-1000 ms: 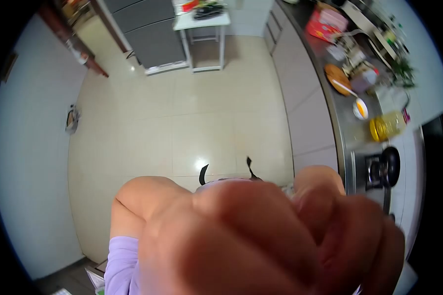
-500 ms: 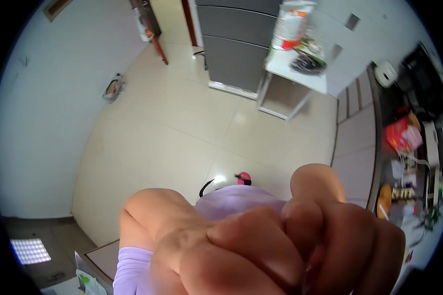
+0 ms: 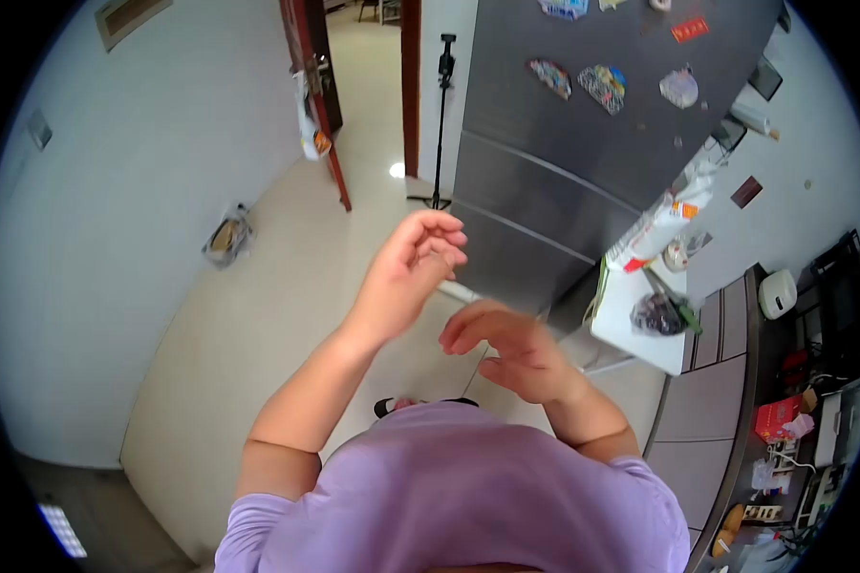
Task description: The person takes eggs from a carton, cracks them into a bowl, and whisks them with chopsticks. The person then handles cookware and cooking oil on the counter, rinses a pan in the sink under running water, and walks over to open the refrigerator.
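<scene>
My left hand (image 3: pixel 413 269) is raised in front of my chest, its fingers loosely bent and nothing visible between them. Lower and to the right, my right hand (image 3: pixel 514 351) has curved fingers with a gap between them and the thumb; it holds nothing that I can see. The two hands are near each other but apart. Below them is my purple shirt (image 3: pixel 468 477). A grey fridge (image 3: pixel 535 181) with magnets stands beyond the hands.
A small white table (image 3: pixel 631 329) bears a white bag (image 3: pixel 659 229) and a dark plastic bag (image 3: pixel 657 315). On the right runs a cluttered dark counter (image 3: pixel 750 372). A black tripod stand (image 3: pixel 440 124) is by the doorway, and a clear bag (image 3: pixel 227 237) lies against the left wall.
Both hands have moved down and away from right in front of the camera, and they have separated. The view has tilted up, showing more of the fridge and doorway.
</scene>
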{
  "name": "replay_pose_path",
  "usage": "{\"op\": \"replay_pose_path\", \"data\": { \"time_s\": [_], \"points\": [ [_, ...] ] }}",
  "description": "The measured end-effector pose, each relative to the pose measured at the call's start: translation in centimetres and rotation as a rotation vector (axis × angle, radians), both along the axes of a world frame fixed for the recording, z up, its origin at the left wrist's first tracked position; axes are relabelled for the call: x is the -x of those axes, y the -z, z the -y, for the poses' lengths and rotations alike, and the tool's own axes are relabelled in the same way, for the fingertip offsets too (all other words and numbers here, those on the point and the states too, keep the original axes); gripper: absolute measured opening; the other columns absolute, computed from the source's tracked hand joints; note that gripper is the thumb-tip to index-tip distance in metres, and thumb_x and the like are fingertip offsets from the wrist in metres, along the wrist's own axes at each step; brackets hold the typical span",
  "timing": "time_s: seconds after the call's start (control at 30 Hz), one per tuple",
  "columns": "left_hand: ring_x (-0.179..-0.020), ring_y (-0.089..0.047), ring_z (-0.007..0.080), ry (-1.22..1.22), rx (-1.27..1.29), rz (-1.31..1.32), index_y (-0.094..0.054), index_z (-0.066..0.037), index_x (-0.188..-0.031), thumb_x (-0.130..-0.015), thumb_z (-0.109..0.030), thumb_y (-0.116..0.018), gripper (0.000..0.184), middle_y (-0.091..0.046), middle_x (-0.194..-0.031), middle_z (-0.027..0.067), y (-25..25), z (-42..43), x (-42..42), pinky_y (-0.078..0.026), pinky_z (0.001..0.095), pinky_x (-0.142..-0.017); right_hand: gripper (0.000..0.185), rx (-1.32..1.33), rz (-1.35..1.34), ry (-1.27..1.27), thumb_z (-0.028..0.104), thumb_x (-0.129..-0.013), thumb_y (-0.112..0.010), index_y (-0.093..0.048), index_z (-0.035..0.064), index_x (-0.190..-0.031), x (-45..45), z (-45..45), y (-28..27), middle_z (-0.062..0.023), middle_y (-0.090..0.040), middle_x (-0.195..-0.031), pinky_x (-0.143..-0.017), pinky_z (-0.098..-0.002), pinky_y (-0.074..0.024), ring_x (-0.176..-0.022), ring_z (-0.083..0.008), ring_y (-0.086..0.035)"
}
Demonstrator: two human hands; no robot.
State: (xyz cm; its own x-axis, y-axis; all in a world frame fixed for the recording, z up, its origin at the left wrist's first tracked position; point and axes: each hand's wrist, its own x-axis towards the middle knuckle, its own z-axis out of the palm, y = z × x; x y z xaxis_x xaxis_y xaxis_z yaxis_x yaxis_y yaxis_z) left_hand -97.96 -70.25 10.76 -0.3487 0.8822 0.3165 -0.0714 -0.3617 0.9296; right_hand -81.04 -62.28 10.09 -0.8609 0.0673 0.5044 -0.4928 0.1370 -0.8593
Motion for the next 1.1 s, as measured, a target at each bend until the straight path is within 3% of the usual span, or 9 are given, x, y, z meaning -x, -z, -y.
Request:
{"op": "replay_pose_path", "data": {
  "time_s": [0.03, 0.23, 0.33, 0.43, 0.5, 0.6, 0.77, 0.97, 1.1],
  "points": [
    [-0.094, -0.055, 0.0114, -0.065, 0.055, -0.057, -0.048, -0.003, -0.114, -0.088, -0.005, -0.054, 0.027, -0.055, -0.103, 0.0062, 3.6, -6.8, 8.1, -0.045, 0.0274, -0.078, 0.023, -0.02, 0.086, 0.06, 0.001, -0.083, -0.052, -0.056, -0.0009, -0.106, 5.3, -3.8, 1.7, -0.0107, -0.057, -0.108, -0.082, -0.0317, -0.0443, -0.096, -0.0197, -0.054],
    [-0.098, -0.055, 0.0147, -0.171, 0.111, -0.245, -0.046, -0.001, -0.118, -0.085, -0.015, -0.062, 0.039, -0.056, -0.107, 0.0087, 8.3, -24.9, 21.7, -0.045, 0.0286, -0.085, 0.019, 0.172, 0.405, 0.357, 0.005, -0.091, -0.05, -0.056, -0.0003, -0.109, 9.3, -13.9, 10.1, -0.0062, -0.059, -0.105, -0.085, -0.0266, -0.0444, -0.094, -0.0126, -0.056],
    [-0.112, -0.052, 0.0241, -0.345, 0.072, -0.523, -0.041, 0.002, -0.127, -0.08, -0.028, -0.069, 0.062, -0.054, -0.12, 0.0183, 6.8, -32.1, 24.3, -0.043, 0.0351, -0.093, 0.019, 0.252, 0.462, 0.473, 0.008, -0.092, -0.052, -0.056, 0.0007, -0.109, 9.9, -18.0, 12.7, -0.0045, -0.06, -0.103, -0.084, -0.0252, -0.0447, -0.094, -0.0112, -0.056],
    [-0.116, -0.05, 0.0245, -0.353, 0.13, -0.49, -0.039, 0.001, -0.129, -0.078, -0.029, -0.07, 0.067, -0.052, -0.122, 0.0198, 7.2, -38.4, 27.1, -0.042, 0.0353, -0.094, 0.019, 0.252, 0.598, 0.597, 0.011, -0.094, -0.051, -0.057, 0.001, -0.109, 15.1, -24.0, 13.4, -0.0037, -0.061, -0.101, -0.082, -0.0232, -0.0457, -0.091, -0.0098, -0.056],
    [-0.097, -0.056, 0.0206, -0.359, 0.102, -0.491, -0.046, 0.002, -0.118, -0.078, -0.028, -0.071, 0.056, -0.058, -0.106, 0.0155, 6.7, -40.8, 28.4, -0.047, 0.0318, -0.081, 0.018, 0.212, 0.596, 0.602, 0.01, -0.094, -0.051, -0.057, 0.0011, -0.109, 18.7, -26.2, 13.5, -0.0028, -0.061, -0.099, -0.083, -0.0234, -0.0457, -0.091, -0.0098, -0.056],
    [-0.06, -0.038, 0.0123, -0.106, -0.067, -0.618, -0.045, -0.004, -0.082, -0.076, -0.023, -0.074, 0.035, -0.043, -0.07, 0.0019, 5.7, -42.2, 29.9, -0.036, 0.027, -0.055, 0.018, 0.253, 0.559, 0.637, 0.007, -0.092, -0.053, -0.057, 0.0028, -0.109, 22.9, -28.7, 14.3, -0.0009, -0.061, -0.098, -0.08, -0.021, -0.0445, -0.09, -0.0071, -0.056],
    [-0.059, -0.043, 0.0172, 0.056, -0.131, -0.667, -0.045, -0.002, -0.084, -0.079, -0.018, -0.069, 0.029, -0.046, -0.075, 0.0072, 5.6, -42.4, 31.3, -0.04, 0.0309, -0.055, 0.019, 0.196, 0.588, 0.895, 0.009, -0.092, -0.053, -0.056, 0.003, -0.11, 24.2, -29.4, 16.3, -0.0007, -0.061, -0.094, -0.077, -0.0213, -0.0442, -0.085, -0.0077, -0.056],
    [-0.062, -0.052, 0.0272, 0.262, -0.315, -0.769, -0.047, -0.003, -0.083, -0.08, -0.012, -0.064, 0.02, -0.047, -0.074, 0.0124, 5.4, -43.1, 33.6, -0.044, 0.0352, -0.054, 0.028, 0.64, 0.632, 1.472, 0.025, -0.095, -0.049, -0.055, 0.0044, -0.112, 24.2, -23.7, 16.5, -0.0039, -0.063, -0.091, -0.072, -0.0264, -0.0471, -0.083, -0.0124, -0.059],
    [-0.068, -0.059, 0.0302, 0.793, -0.534, -0.743, -0.054, -0.005, -0.085, -0.082, -0.015, -0.062, 0.014, -0.054, -0.079, 0.0117, 5.9, -37.5, 32.8, -0.048, 0.0388, -0.059, 0.032, 0.902, 0.4, 1.609, 0.028, -0.094, -0.05, -0.052, 0.0038, -0.115, 24.7, -21.2, 16.5, -0.0094, -0.061, -0.099, -0.073, -0.0298, -0.0493, -0.087, -0.0149, -0.059]
  ]
}}
